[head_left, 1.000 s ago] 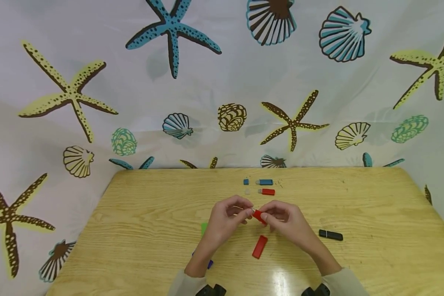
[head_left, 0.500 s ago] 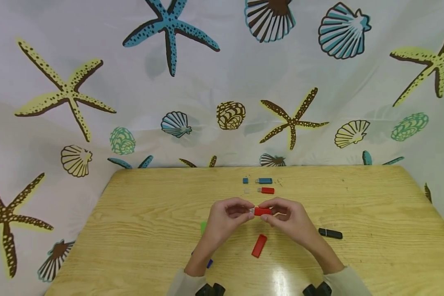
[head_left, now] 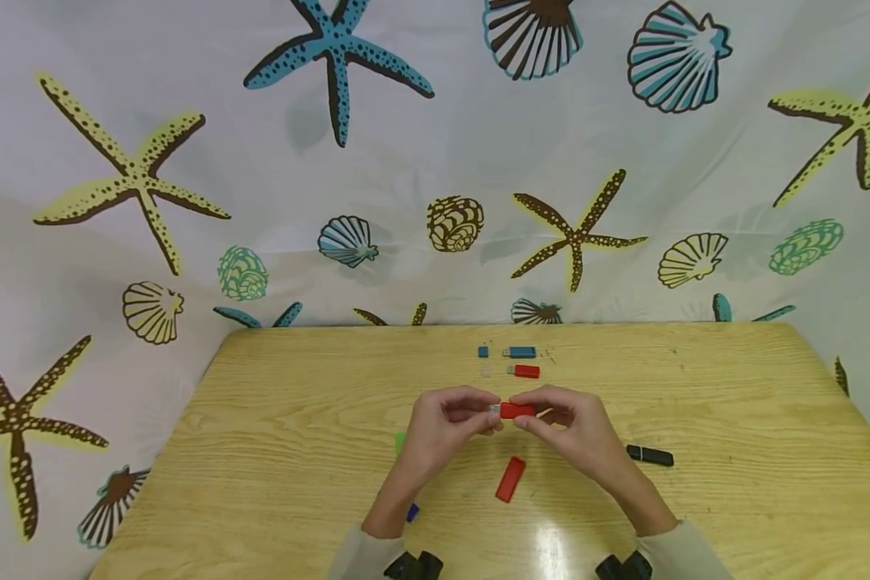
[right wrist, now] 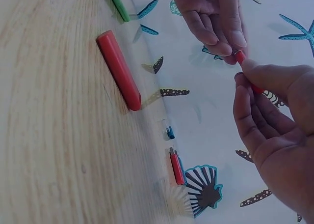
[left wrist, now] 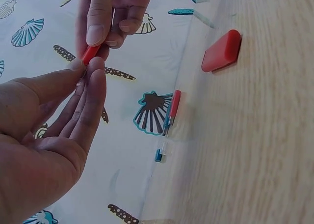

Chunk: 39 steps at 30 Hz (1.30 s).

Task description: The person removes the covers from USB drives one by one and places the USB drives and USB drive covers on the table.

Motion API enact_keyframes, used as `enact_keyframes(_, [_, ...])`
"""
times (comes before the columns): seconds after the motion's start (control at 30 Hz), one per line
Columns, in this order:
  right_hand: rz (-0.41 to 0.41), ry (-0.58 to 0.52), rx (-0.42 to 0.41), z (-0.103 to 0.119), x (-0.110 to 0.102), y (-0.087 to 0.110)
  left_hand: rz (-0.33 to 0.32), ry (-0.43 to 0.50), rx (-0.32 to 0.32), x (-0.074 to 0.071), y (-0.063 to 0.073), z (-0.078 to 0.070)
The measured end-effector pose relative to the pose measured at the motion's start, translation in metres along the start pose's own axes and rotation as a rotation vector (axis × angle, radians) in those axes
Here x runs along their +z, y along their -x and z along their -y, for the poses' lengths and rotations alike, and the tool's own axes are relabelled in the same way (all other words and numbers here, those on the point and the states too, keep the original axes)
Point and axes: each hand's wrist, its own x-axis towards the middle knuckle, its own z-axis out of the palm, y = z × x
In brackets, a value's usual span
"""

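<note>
Both hands hold a red USB flash drive level above the middle of the table. My left hand pinches its pale left end, where a clear cap or the metal plug shows; which one is hard to tell. The red body's right end is pinched between thumb and fingers of my right hand. In the left wrist view, only a short red piece of the drive shows between the fingertips. Below the hands lies a larger red oblong stick on the wooden table.
Behind the hands lie a red flash drive, a blue flash drive, a small blue cap and a clear cap. A black stick lies right. Green and dark-blue things are partly hidden by the left arm.
The red flash drive has turned from a slant to level, its right end rising. Both hands keep hold of it and have shifted only slightly.
</note>
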Motion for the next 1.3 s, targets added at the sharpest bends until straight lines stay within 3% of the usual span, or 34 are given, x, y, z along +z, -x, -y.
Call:
enact_keyframes(0.3, [0.000, 0.064, -0.084, -0.002, -0.001, -0.003, 0.013, 0.037, 0.013, -0.002, -0.001, 0.001])
enact_keyframes(0.5, [-0.013, 0.067, -0.117, -0.002, -0.001, -0.004, 0.008, 0.082, -0.013, -0.004, -0.001, 0.001])
enact_keyframes(0.73, [-0.003, 0.077, -0.169, 0.000, -0.005, -0.002, 0.038, 0.184, -0.044, -0.006, -0.002, 0.001])
enact_keyframes(1.07, [0.042, 0.071, -0.226, 0.008, -0.016, -0.001, 0.090, 0.226, -0.052, -0.006, -0.003, -0.005])
enact_keyframes(1.17, [0.022, 0.080, -0.219, 0.010, -0.023, 0.000, 0.085, 0.250, -0.035, -0.016, -0.002, -0.007])
enact_keyframes(1.3, [-0.035, 0.051, -0.199, 0.010, -0.037, 0.005, -0.005, 0.282, 0.004, -0.041, 0.004, -0.007])
